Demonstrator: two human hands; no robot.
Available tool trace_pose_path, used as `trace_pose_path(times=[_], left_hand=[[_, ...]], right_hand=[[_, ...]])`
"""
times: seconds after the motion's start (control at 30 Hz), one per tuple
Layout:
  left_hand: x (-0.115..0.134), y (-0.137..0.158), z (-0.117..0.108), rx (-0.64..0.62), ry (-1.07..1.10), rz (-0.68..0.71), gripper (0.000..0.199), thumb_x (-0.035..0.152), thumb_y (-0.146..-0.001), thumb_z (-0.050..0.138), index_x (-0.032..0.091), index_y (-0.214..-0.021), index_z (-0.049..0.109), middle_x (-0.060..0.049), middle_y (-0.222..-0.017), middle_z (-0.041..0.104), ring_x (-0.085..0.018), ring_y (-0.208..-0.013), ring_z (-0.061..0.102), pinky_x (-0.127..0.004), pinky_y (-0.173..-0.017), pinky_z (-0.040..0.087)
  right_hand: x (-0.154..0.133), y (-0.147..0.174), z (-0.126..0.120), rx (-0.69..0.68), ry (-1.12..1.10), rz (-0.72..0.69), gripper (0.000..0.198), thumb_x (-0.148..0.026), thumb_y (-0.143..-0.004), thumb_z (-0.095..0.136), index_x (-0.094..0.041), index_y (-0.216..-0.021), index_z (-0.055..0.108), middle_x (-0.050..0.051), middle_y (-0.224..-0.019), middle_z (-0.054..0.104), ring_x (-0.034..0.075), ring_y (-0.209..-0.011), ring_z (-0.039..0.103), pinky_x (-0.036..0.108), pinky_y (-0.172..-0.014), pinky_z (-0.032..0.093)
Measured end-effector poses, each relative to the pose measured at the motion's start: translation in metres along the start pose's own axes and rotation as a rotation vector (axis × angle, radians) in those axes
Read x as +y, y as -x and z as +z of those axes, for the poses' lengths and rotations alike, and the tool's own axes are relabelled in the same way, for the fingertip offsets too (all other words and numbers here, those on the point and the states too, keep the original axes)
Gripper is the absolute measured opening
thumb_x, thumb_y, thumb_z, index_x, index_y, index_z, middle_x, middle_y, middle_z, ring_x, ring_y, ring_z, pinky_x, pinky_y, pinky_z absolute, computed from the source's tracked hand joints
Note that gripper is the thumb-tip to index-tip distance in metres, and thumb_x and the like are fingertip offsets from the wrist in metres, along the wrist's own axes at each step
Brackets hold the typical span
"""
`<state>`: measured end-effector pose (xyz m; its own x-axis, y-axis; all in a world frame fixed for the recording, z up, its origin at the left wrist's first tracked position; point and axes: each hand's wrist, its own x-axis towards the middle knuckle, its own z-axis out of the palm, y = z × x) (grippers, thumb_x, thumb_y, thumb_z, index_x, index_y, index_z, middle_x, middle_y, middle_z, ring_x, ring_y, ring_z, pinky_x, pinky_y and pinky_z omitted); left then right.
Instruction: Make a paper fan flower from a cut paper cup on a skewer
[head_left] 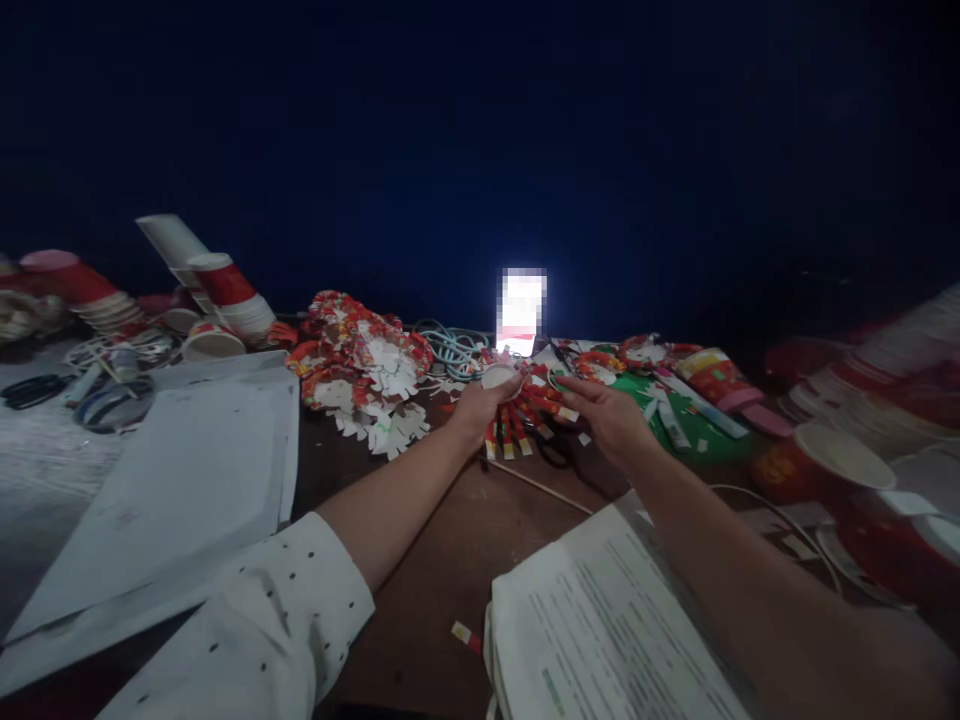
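Note:
A red and white paper cup [514, 425], its wall cut into strips that fan out around the round base, is held up at the middle of the table. My left hand [480, 408] grips it by the base, thumb on the pale disc. From the right, my right hand [611, 418] reaches in with its fingertips closed on one of the strips. Just left of them lies a heap of similar cut cups [360, 350], red and white with flared strips. A thin wooden stick [536, 485] rests on the table below the hands.
A lit phone screen [521, 305] stands behind the cup. White boards [172, 490] lie at left, near stacked paper cups [232, 295]. A printed paper stack [592, 610] is in front. On the right are a green sheet [701, 420] and more cups [840, 455].

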<state>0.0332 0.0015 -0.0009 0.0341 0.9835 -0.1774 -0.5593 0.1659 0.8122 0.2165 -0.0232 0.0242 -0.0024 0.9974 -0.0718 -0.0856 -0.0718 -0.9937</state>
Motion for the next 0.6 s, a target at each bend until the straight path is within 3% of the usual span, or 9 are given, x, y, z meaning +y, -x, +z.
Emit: trace_pose_path(times=[0.3,0.47,0.6], left_hand=[[0.005,0.001,-0.002,-0.032,-0.001,0.005,0.047,0.04,-0.046,0.095,0.015,-0.079,0.073,-0.005,-0.078,0.074,-0.026,-0.087,0.072,-0.044,-0.091,0.055],[0.004,0.001,-0.002,-0.031,-0.024,0.011,0.048,0.038,-0.047,0.095,0.014,-0.083,0.074,-0.006,-0.081,0.075,-0.025,-0.087,0.071,-0.043,-0.092,0.054],[-0.001,-0.004,-0.004,-0.038,-0.042,0.032,0.047,0.037,-0.05,0.094,0.014,-0.085,0.074,-0.006,-0.084,0.075,-0.023,-0.085,0.07,-0.041,-0.093,0.053]], right_hand=[[-0.007,0.003,-0.008,-0.158,-0.13,0.029,0.031,-0.017,-0.078,0.072,-0.023,-0.108,0.075,0.004,-0.107,0.078,0.018,-0.094,0.074,0.029,-0.083,0.064],[-0.006,-0.002,-0.012,-0.064,-0.166,0.065,0.023,-0.035,-0.085,0.071,-0.022,-0.103,0.073,0.006,-0.097,0.079,0.02,-0.088,0.075,0.034,-0.082,0.064],[-0.004,-0.001,-0.009,-0.06,-0.059,0.054,0.031,-0.043,-0.078,0.079,-0.025,-0.102,0.075,0.004,-0.09,0.079,0.021,-0.081,0.075,0.034,-0.075,0.063]])
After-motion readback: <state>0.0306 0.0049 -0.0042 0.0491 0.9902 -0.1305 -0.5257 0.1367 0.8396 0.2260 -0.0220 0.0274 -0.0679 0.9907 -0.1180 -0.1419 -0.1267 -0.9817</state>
